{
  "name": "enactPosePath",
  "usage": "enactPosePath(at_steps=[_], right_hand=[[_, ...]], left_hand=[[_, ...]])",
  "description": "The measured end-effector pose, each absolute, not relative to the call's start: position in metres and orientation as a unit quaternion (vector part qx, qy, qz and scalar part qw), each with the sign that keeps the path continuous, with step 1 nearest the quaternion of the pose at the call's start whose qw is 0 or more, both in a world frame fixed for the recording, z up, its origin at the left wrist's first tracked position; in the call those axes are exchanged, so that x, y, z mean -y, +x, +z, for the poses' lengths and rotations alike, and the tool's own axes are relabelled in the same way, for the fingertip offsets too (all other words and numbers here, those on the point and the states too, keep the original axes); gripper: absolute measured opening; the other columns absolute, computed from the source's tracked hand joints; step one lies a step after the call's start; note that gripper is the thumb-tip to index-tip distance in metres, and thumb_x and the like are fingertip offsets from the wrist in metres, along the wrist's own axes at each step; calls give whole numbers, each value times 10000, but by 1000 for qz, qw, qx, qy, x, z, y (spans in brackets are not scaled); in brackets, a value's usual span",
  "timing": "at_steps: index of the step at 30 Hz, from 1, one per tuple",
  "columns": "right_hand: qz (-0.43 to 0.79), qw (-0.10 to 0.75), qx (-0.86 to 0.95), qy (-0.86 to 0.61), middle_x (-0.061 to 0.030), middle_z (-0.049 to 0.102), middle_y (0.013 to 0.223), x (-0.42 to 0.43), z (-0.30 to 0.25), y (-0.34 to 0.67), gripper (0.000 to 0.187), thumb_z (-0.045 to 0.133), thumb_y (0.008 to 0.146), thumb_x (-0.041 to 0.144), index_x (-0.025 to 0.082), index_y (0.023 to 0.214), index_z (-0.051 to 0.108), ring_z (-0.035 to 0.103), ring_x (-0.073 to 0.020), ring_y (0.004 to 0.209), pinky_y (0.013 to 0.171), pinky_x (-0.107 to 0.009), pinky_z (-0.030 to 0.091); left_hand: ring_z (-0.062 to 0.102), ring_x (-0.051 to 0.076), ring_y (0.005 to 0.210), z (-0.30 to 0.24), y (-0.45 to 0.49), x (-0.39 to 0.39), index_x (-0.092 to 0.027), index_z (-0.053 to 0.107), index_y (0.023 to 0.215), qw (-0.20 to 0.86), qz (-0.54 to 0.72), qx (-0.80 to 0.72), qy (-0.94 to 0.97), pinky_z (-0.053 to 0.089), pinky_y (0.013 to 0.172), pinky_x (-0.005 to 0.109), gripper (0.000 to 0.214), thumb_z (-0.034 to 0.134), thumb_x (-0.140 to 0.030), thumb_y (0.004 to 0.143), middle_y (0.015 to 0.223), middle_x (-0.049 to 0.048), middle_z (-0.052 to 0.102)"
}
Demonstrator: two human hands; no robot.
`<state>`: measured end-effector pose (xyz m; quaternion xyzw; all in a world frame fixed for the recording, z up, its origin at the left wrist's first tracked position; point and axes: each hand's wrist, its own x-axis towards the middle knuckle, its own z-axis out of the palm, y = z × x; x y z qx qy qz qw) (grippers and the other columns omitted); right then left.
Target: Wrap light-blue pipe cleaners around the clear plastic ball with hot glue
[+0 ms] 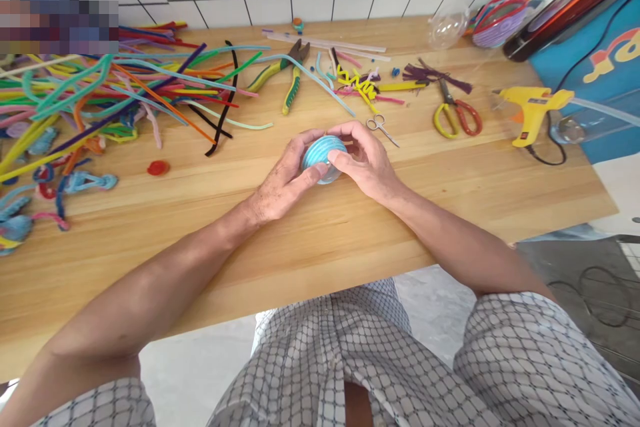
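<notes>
Both my hands meet at the middle of the wooden table (320, 240) around a small ball (321, 152) wound with light blue pipe cleaner; its lower part looks clear. My left hand (283, 180) cups it from the left, thumb pressed on its front. My right hand (363, 160) wraps it from the right, fingers curled over the top. Small silver scissors (381, 127) lie just behind my right hand.
A big heap of coloured pipe cleaners (90, 100) covers the left of the table. Green-handled pliers (285, 73), yellow-red scissors (457, 117), a yellow glue gun (533, 110), a red cap (158, 167) and a clear dome (447, 29) lie around.
</notes>
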<state>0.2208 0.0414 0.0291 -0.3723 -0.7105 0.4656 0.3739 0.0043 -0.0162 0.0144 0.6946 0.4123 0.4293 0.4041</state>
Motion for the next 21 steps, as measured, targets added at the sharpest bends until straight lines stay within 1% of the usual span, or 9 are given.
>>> enactPosePath(at_steps=[8, 14, 17, 19, 21], right_hand=[[476, 374, 707, -365, -67, 785, 1305, -41, 29, 221, 548, 787, 879, 693, 276, 1219, 682, 753, -300, 1201, 1034, -504, 644], [498, 373, 693, -365, -69, 787, 1308, -41, 31, 223, 616, 750, 889, 774, 270, 1237, 689, 755, -290, 1178, 1045, -490, 627], [479, 403, 685, -374, -56, 798, 1232, -44, 27, 221, 575, 711, 918, 800, 279, 1163, 704, 746, -272, 1141, 1038, -473, 618], [445, 434, 679, -390, -39, 795, 1096, -48, 26, 222, 525, 661, 961, 801, 284, 1043, 705, 734, -251, 1051, 1009, -455, 609], [407, 476, 668, -403, -17, 746, 927, -58, 28, 228, 526, 623, 992, 798, 280, 918, 677, 700, -225, 923, 949, -429, 596]], left_hand=[[657, 331, 1421, 13, 8, 14, -278, 516, 1519, 404, 450, -413, 681, 548, 1256, 585, 579, 655, -621, 1075, 1541, 127, 659], [675, 310, 1381, 12, 10, 14, -259, 496, 1488, 402, 449, -411, 684, 582, 1199, 527, 560, 640, -612, 1078, 1520, 132, 659], [664, 313, 1389, 11, 10, 14, -234, 486, 1495, 393, 447, -416, 688, 555, 1218, 523, 568, 632, -591, 1078, 1510, 145, 652], [655, 320, 1401, 11, 10, 15, -221, 476, 1507, 388, 441, -424, 690, 538, 1234, 525, 590, 632, -585, 1069, 1519, 153, 636], [637, 327, 1428, 11, 10, 16, -214, 466, 1520, 377, 431, -433, 696, 523, 1254, 529, 604, 631, -572, 1063, 1547, 162, 608]])
